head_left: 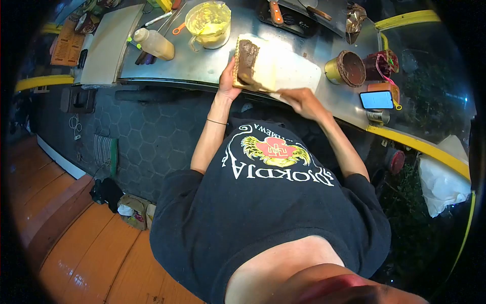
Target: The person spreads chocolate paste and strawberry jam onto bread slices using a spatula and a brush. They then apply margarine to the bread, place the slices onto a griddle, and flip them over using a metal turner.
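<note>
A slab of pale bread (266, 62) lies on a white cutting board (304, 73) at the counter's front edge. Dark brown spread (247, 55) covers a strip along its left side. My left hand (230, 81) is at the bread's left edge, thumb up along the side and fingers curled, steadying it. My right hand (306, 103) is closed around the handle of a spreading knife (260, 88), whose blade reaches left to the near end of the brown strip. The blade is partly blurred and coated with spread.
A pitcher of yellow cream (208, 25) and a squeeze bottle (154, 44) stand back left. To the right are a tub with brown paste inside (346, 69), a lit phone (376, 100) and a can (377, 117). An orange-handled tool (275, 12) lies at the back.
</note>
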### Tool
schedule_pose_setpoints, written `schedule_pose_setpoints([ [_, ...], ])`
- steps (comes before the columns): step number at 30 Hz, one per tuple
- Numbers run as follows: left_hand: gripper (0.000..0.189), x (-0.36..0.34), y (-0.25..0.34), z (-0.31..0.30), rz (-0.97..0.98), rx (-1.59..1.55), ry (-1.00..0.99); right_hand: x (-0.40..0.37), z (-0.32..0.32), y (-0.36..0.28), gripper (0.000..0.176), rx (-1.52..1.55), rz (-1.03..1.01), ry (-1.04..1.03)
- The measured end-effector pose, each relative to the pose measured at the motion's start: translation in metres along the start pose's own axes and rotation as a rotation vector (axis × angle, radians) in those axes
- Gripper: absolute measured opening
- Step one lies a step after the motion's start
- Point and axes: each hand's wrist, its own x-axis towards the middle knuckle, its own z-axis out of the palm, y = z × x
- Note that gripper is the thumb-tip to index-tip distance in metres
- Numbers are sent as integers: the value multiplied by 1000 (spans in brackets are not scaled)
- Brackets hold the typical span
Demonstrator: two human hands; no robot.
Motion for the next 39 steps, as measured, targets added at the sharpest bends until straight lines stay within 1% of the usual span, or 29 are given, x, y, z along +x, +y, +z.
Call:
schedule_pose_setpoints([
  [1, 45, 2, 0, -1, -10, 31, 26, -2, 1, -15, 24, -5, -53, -19],
  [3, 44, 2, 1, -5, -42, 14, -9, -7, 2, -9, 23, -3, -64, 13],
  [5, 44, 0, 2, -1, -13, -21, -22, -3, 0, -1, 23, 68, 100, 130],
  [6, 45, 3, 0, -8, -28, -44, -56, 0, 9, 5, 21, 34, 46, 241],
  [7, 45, 4, -2, -7, -32, -40, -59, 0, 18, 1, 21, 35, 47, 247],
  [9, 46, 7, -2, -4, -23, 2, 35, -5, 34, -12, 20, -16, -135, 137],
  [10, 45, 6, 0, -4, -51, -8, 36, -13, 34, -25, 21, 30, -71, 52],
  [11, 45, 4, 2, -4, -47, -4, 36, -19, 35, -24, 23, 9, -73, 18],
  [13, 45, 6, 5, -9, -70, -43, -27, -24, 22, -12, 23, 80, -88, 135],
  [14, 44, 6, 4, -11, -44, -39, -42, -22, 14, -4, 21, 66, -59, 158],
  [15, 44, 7, 3, -14, -47, -36, -43, -18, 5, -7, 19, 105, 113, 186],
  [17, 44, 10, 4, -20, -50, -67, -116, 2, 2, 19, 21, 114, 71, 362],
  [18, 44, 6, 5, -14, -33, -30, -64, 15, -4, 22, 23, 123, 161, 363],
  [19, 44, 5, 5, -10, -42, -28, -65, 29, -11, 24, 25, 130, 251, 363],
  [21, 44, 3, 7, -10, -63, -18, -85, 47, -18, 39, 27, 121, 222, 289],
  [22, 43, 3, 8, -11, -75, -20, -129, 51, -18, 44, 27, 127, 91, 255],
  [23, 43, 4, 9, -12, -74, -16, -127, 48, -18, 47, 27, 131, 88, 255],
  [25, 42, 5, 9, -5, -44, -30, -140, 40, -21, 37, 27, 199, 65, -41],
  [26, 43, 2, 9, 3, -55, -8, -106, 34, -22, 29, 27, 218, 110, -146],
  [27, 43, 2, 8, 8, -7, 48, -73, 24, -13, 35, 26, 192, 26, -119],
  [29, 44, 6, 7, 10, 4, 46, -62, 14, -14, 22, 26, 280, 78, -148],
  [30, 44, -1, 3, 4, -11, 44, -50, 13, -25, 7, 26, 310, 322, -232],
  [31, 44, 2, 6, 1, -40, 49, -67, 13, -26, 9, 26, 308, 321, -230],
  [33, 44, 2, 8, -5, -67, 57, -82, 8, -27, 13, 26, 369, 402, -106],
  [34, 44, 3, 8, -7, -56, 32, -82, 6, -20, 19, 25, 302, 266, 47],
  [35, 44, 6, 8, -8, -46, 7, -83, 8, -16, 24, 25, 300, 263, 51],
  [37, 45, 6, 7, -8, -42, 4, -51, 12, -8, 24, 24, 139, 120, 271],
  [38, 45, 8, 8, -8, -71, 6, -35, 9, -8, 24, 22, 48, 65, 232],
  [39, 45, 10, 8, -10, -98, 7, -19, 4, -8, 20, 22, 50, 67, 232],
])
